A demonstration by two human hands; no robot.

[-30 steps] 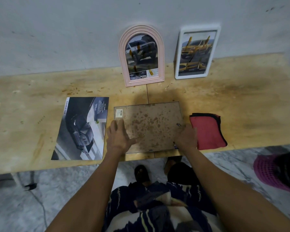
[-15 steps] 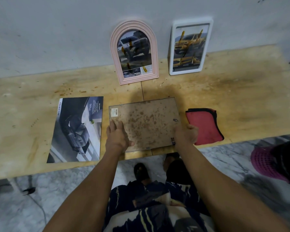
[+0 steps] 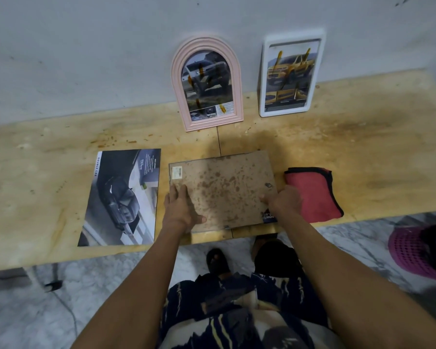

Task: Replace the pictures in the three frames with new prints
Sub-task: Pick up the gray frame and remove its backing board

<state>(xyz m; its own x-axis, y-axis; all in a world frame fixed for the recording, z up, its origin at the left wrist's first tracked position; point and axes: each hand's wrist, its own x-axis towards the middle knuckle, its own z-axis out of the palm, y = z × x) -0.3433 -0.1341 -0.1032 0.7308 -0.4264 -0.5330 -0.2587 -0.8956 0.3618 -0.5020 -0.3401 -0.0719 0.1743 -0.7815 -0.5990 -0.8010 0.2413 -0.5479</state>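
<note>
A frame lies face down at the table's front edge, its stained brown backing board (image 3: pixel 224 190) uppermost. My left hand (image 3: pixel 180 210) rests flat on the board's left part, fingers straight. My right hand (image 3: pixel 283 201) grips the board's right edge and lifts it; a corner of a print (image 3: pixel 268 216) shows beneath. A dark car print (image 3: pixel 121 197) lies flat to the left. A pink arched frame (image 3: pixel 208 84) and a white rectangular frame (image 3: pixel 290 74) lean against the wall, each with a car picture.
A folded red cloth (image 3: pixel 312 193) lies right of the board. The wooden table (image 3: pixel 375 152) runs along a grey wall. A pink perforated basket (image 3: pixel 410 250) stands on the marble floor at the right. My knees and feet are below the table edge.
My right hand has curled round the board's right edge and raised it, baring a print corner underneath. My left hand stays pressed on the left part.
</note>
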